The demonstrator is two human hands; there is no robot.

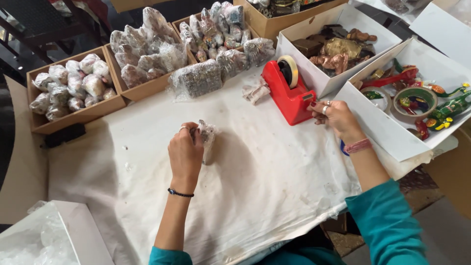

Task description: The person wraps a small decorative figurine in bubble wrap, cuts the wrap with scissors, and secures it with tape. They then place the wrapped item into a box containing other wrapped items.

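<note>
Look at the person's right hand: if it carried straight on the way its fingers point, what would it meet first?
The right hand points up and left at the red tape dispenser; its fingertips already look to be at the dispenser's base, though depth is unclear.

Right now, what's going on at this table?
A person sits at a cloth-covered table. The left hand holds a small bubble-wrapped item upright on the cloth, while the right hand reaches to the red tape dispenser. Brown boxes of wrapped pieces and white boxes of unwrapped painted figures stand behind.
</note>
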